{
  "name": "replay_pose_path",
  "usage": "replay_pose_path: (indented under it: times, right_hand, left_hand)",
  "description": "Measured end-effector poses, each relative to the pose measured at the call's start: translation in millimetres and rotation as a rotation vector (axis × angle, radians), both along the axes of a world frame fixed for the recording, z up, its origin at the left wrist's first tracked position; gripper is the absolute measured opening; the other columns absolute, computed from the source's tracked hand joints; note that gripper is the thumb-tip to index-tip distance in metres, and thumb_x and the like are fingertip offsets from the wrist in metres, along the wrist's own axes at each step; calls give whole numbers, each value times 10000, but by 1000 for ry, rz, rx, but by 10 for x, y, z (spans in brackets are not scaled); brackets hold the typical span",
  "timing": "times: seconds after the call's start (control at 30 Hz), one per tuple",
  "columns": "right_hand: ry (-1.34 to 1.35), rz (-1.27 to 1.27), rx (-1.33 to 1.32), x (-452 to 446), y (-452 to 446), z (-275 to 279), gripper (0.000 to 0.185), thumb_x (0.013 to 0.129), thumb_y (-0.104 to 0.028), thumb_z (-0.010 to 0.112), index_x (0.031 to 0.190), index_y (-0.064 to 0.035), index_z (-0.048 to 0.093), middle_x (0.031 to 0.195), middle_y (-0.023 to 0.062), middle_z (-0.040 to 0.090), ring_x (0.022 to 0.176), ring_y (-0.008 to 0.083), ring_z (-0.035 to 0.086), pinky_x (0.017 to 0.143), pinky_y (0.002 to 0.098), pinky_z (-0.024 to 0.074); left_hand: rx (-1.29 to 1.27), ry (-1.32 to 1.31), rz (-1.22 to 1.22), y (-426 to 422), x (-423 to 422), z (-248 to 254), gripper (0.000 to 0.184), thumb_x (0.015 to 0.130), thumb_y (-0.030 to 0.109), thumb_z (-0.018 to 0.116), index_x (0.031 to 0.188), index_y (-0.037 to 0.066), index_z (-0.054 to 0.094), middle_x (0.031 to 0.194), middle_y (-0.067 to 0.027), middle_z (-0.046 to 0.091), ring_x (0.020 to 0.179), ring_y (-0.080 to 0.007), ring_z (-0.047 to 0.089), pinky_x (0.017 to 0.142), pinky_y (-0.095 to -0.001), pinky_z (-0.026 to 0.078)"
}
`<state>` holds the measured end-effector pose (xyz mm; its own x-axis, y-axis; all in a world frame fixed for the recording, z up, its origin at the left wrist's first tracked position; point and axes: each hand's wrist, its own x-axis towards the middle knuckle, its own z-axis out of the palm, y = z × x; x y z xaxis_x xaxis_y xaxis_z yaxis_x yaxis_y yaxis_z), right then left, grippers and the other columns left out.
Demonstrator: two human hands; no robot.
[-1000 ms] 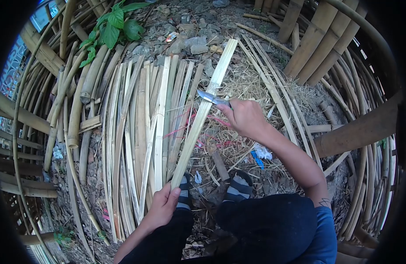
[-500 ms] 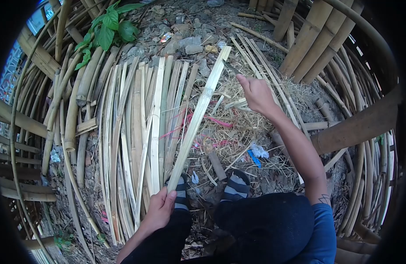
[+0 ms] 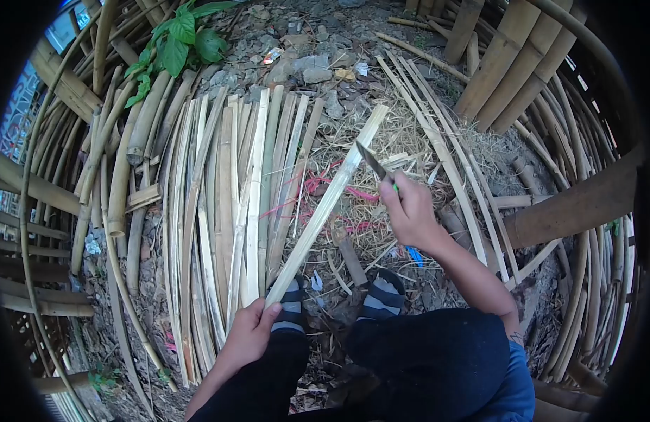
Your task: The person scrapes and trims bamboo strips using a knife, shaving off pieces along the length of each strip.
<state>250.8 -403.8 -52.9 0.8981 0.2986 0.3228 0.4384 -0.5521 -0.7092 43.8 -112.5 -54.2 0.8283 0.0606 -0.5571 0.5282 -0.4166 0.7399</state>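
Observation:
My left hand [image 3: 251,330] is closed around the lower end of a pale bamboo strip [image 3: 323,207], which slants up and away to the right. In my right hand [image 3: 411,211] is a knife [image 3: 372,162], its handle mostly covered by my fingers. The dark blade points up and left, its tip at the strip's right edge in the upper part. Beneath the strip's upper half lie thin bamboo shavings [image 3: 402,144] and tangled pink string [image 3: 316,184].
Many split bamboo strips [image 3: 223,176] lie side by side to the left. Longer strips [image 3: 444,151] lie at the right, near thick bamboo poles [image 3: 508,63]. My sandalled feet [image 3: 381,295] are below, close to a short bamboo piece [image 3: 351,260]. A leafy plant [image 3: 177,46] grows at the upper left.
My right hand and the knife have moved down and toward me along the strip. The strip's far end has tipped lower and to the right; my left hand still holds its near end.

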Motion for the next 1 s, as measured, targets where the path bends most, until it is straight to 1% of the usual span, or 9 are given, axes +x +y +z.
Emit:
replay_pose_path:
  times: [0.13,0.27,0.37,0.47,0.5,0.7,0.83,0.9,1.0]
  right_hand:
    - [-122,313,-4,-544,401,-411,361,981,-369,590,813,-53,545,599,131,569,513,349,573,514,451,431]
    - [-75,441,-55,-817,613,-590,318,960,-332,619,814,-58,551,606,122,553,526,319,590,496,406,463]
    - [-224,473,-79,-928,731,-641,369,947,-377,638,783,-62,540,589,104,543,495,286,583,466,387,460]
    - [-332,487,-89,-1008,817,-640,408,939,-405,647,761,-57,528,582,97,540,494,271,586,468,385,464]
    - [-330,483,-111,-1035,837,-652,422,937,-413,647,754,-53,526,582,95,538,494,269,585,468,385,466]
    - [-349,361,-212,-1008,859,-792,452,905,-449,668,722,-64,518,583,89,542,487,262,589,470,383,485]
    - [-404,290,-285,-958,856,-875,476,880,-487,675,698,-79,511,576,77,546,495,243,604,474,364,504]
    - [-426,272,-301,-918,841,-895,480,880,-493,670,697,-80,510,573,73,543,496,240,603,472,360,504]
    - [-474,220,-305,-772,781,-942,451,940,-472,602,723,-86,519,589,78,519,490,263,578,470,390,472]
  left_hand:
    - [48,-62,12,-50,76,11,375,1056,311,538,895,-27,573,615,-76,510,579,-140,441,560,-343,409]
    - [67,-48,7,-94,104,78,353,1062,301,518,950,-30,575,642,-87,538,607,-154,479,593,-358,434]
    - [55,-65,-7,-107,98,90,289,1062,252,513,1001,-25,569,668,-94,554,614,-164,513,608,-363,448]
    - [-36,-142,-17,-68,94,-38,195,1050,170,525,1051,-21,567,692,-76,563,618,-174,540,614,-361,456]
    - [-96,-138,7,-63,105,-21,136,1035,110,543,1065,-17,581,709,-43,568,610,-140,529,588,-321,441]
    - [-273,-73,158,-94,160,7,144,1030,117,565,1042,-26,584,681,-7,548,601,-58,456,545,-254,388]
    - [-220,-60,97,-83,144,-42,155,1042,156,565,1064,5,590,750,32,522,645,-44,449,580,-208,375]
    - [-203,-128,104,-91,147,-59,168,1030,122,564,981,-36,592,647,-10,533,596,-67,468,550,-265,399]
    - [-171,-83,77,-84,134,-32,167,1045,170,561,997,12,587,708,31,514,609,-42,447,548,-221,369]
